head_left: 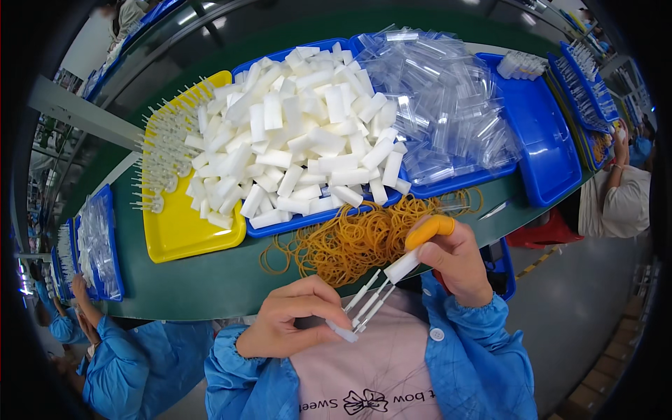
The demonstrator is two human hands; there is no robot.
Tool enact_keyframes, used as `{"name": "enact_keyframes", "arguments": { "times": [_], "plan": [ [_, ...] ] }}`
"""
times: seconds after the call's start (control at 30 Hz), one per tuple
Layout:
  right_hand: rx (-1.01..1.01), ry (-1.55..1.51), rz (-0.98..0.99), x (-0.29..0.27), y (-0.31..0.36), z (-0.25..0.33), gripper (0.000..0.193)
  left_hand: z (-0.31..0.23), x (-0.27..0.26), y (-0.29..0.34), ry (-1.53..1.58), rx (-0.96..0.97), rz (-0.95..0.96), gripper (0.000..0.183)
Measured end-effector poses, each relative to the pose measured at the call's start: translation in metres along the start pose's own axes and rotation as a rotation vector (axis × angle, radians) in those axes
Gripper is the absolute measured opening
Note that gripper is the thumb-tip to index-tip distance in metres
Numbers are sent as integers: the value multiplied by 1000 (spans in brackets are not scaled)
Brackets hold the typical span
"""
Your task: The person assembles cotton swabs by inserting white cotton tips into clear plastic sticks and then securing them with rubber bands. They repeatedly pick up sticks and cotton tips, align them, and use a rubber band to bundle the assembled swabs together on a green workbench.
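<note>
Close to my body, my left hand (pixel 294 318) pinches the round base of a white plastic piece with several thin prongs (pixel 374 302). The prongs slant up to the right. My right hand (pixel 458 266) grips a small white foam block (pixel 403 267) between thumb and fingers, and an orange finger cot (pixel 430 229) covers one fingertip. The block's lower end is at the prong tips; whether any prong is inside it I cannot tell. Just beyond both hands lies a pile of tan rubber bands (pixel 357 241) on the green table (pixel 210 283).
Foam blocks (pixel 301 119) heap over a blue tray. To their left, a yellow tray (pixel 189 241) holds more pronged pieces (pixel 171 140). Clear plastic sleeves (pixel 448 105) fill a blue tray; another blue tray (pixel 549 154) bears finished-looking pieces (pixel 521 65). Co-workers sit at both sides.
</note>
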State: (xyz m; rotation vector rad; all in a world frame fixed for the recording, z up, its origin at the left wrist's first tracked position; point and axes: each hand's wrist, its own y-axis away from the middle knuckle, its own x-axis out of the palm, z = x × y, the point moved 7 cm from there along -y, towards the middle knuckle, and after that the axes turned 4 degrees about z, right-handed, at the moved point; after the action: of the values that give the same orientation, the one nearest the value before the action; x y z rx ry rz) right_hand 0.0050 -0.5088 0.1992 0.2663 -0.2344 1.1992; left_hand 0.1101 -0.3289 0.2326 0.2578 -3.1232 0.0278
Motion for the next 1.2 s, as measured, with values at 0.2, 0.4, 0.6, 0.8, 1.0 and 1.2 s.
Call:
{"name": "enact_keyframes", "arguments": {
  "times": [0.2, 0.4, 0.6, 0.8, 1.0, 1.2],
  "plan": [
    [-32, 143, 162, 15, -2, 3, 14, 3, -4, 0, -35, -22, 0, 25],
    [-44, 283, 267, 46, -2, 3, 13, 7, -2, 1, -126, -59, -144, 26],
    [-521, 1007, 32, 50, -16, 48, 28, 10, -13, 7, -161, 51, -262, 28],
    [-532, 1501, -74, 57, -59, 45, 22, 12, -30, 17, 55, 94, -514, 26],
    [-592, 1544, -111, 59, -63, 33, 18, 16, -45, 31, 26, 157, -612, 23],
    [-768, 1508, -116, 64, -41, 52, 23, 13, -41, 31, 139, 203, -521, 21]
  ]
}}
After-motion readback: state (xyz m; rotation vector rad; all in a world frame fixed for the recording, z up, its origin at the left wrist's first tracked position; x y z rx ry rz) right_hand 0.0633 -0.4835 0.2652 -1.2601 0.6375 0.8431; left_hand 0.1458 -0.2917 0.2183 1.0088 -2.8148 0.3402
